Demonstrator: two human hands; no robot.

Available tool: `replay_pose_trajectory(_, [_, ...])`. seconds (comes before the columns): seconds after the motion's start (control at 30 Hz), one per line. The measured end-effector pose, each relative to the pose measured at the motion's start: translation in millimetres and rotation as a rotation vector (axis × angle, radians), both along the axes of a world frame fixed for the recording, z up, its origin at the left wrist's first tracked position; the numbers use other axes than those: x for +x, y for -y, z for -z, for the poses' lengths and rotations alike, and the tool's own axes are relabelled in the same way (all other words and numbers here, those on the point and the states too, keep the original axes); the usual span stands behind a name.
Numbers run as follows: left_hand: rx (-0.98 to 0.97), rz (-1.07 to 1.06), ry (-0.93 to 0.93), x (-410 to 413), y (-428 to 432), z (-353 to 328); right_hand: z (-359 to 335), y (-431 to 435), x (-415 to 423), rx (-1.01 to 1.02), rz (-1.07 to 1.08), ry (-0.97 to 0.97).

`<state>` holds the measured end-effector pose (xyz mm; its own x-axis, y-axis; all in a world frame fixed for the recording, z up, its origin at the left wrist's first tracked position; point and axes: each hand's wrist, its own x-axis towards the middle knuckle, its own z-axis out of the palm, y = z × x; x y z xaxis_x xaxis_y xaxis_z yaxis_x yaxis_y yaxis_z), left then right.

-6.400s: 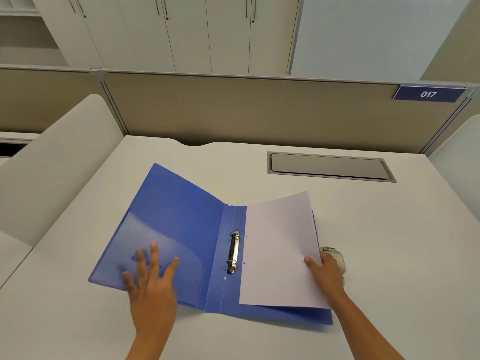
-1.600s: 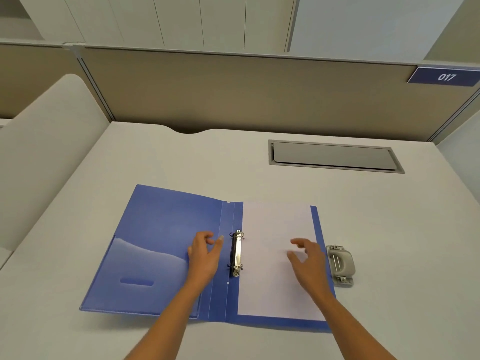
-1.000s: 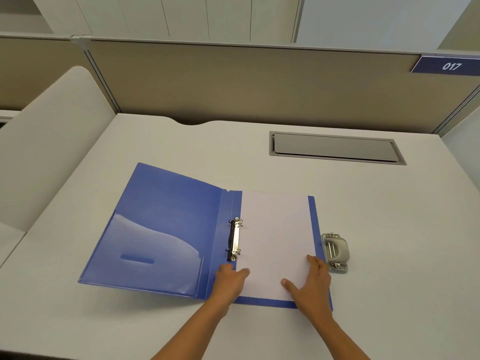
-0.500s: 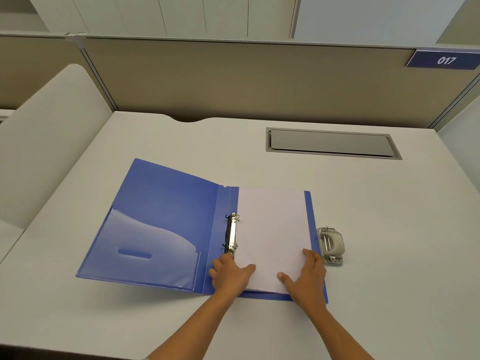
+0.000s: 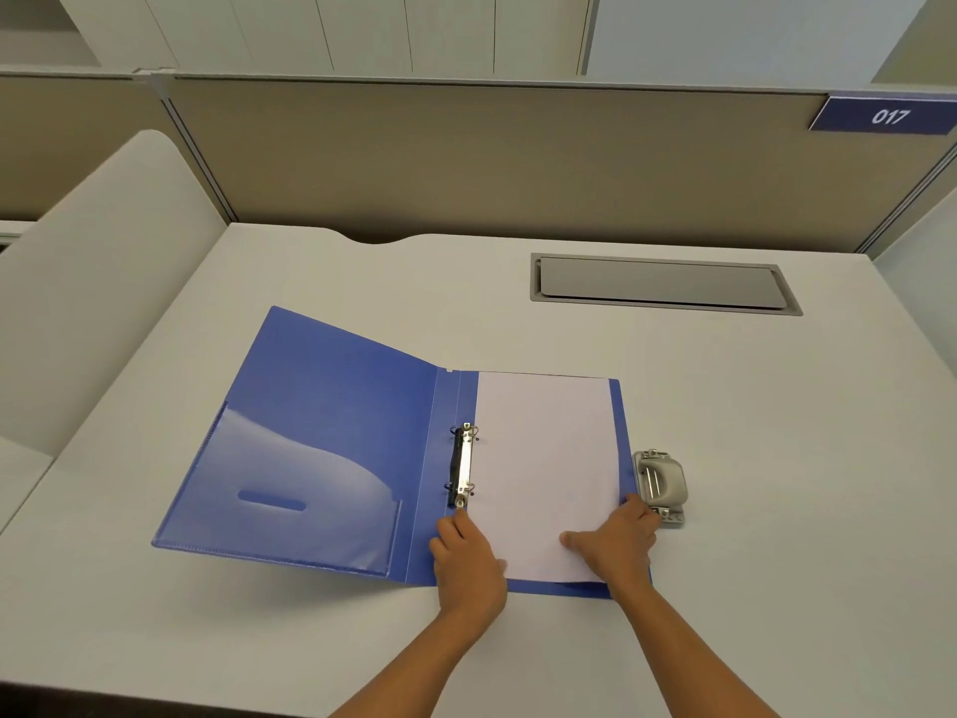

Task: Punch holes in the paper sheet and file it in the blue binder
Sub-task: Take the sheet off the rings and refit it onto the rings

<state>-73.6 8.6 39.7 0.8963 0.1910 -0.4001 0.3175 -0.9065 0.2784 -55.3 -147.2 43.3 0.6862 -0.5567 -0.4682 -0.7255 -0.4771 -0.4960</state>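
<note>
The blue binder (image 5: pixel 331 417) lies open on the white desk, its left cover raised a little. A white paper sheet (image 5: pixel 544 458) rests on the right half, its left edge at the metal ring clip (image 5: pixel 462 466) on the spine. My left hand (image 5: pixel 468 562) rests at the sheet's near left corner, one finger touching the clip's near end. My right hand (image 5: pixel 613 544) lies flat on the sheet's near right corner. A grey hole punch (image 5: pixel 660 481) stands just right of the binder, beside my right fingers.
A grey cable hatch (image 5: pixel 663 285) is set into the desk at the back right. A beige partition (image 5: pixel 492 158) with a blue "017" sign (image 5: pixel 888 115) closes off the back. A white side panel (image 5: pixel 98 282) rises at the left.
My left hand has slid slightly left and forward, its finger now at the clip's near end. My right hand stays on the sheet's near right corner. The sheet lies flat as before.
</note>
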Motion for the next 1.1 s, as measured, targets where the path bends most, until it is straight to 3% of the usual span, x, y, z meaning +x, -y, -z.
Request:
replay_pose_trajectory(0.3, [0.031, 0.028, -0.010, 6.6, -0.9, 3.7, -1.8, 13.8, 17.5, 0.596, 0.158, 0.100])
replay_pose_trajectory(0.67, [0.003, 0.028, -0.025, 10.1, -3.2, 5.5, -16.3, 21.8, 33.6, 0.850, 0.244, 0.134])
replay_pose_trajectory(0.93, [-0.035, 0.020, -0.042, 13.5, -5.7, 3.6, -35.7, 4.1, 30.5, 1.130, 0.032, 0.014])
replay_pose_trajectory(1.03, [-0.049, 0.018, -0.041, 12.3, -6.9, 4.1, -37.5, 7.6, 28.6, 1.121, 0.012, 0.048])
replay_pose_trajectory(1.1, [-0.064, 0.017, -0.042, 11.7, -8.3, 4.9, -39.1, 15.3, 30.0, 0.976, 0.015, 0.158])
